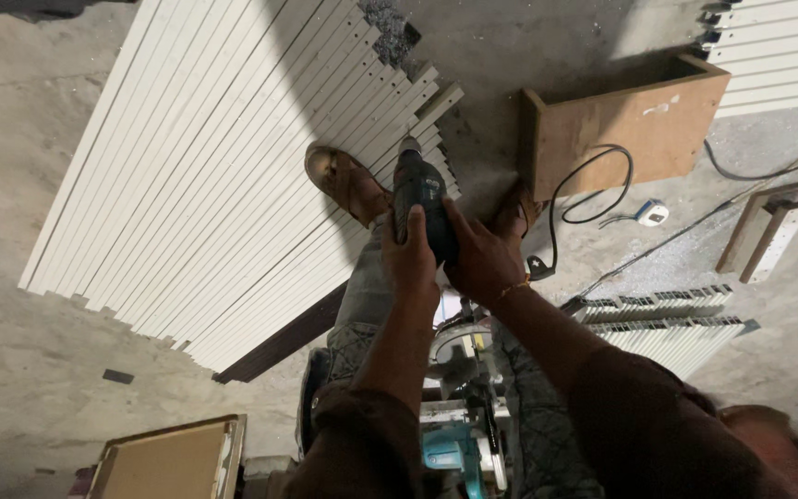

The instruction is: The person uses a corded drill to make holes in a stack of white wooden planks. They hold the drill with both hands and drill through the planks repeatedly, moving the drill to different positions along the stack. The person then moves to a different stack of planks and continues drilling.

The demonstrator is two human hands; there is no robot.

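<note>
Power drill (422, 199), dark-bodied, is gripped by both hands: left hand (408, 259) and right hand (480, 259) closed around it, its long axis apparently pointing away, over the white slats (214, 166).

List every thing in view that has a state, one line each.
power drill: held in both hands, nose pointing away.
left hand: wrapped around the drill.
right hand: gripping the drill.
white slats: lying side by side on the floor.
wooden box: on its side, open.

White slats (205, 176) on floor; wooden box (639, 125); mitre saw (459, 434).
</note>
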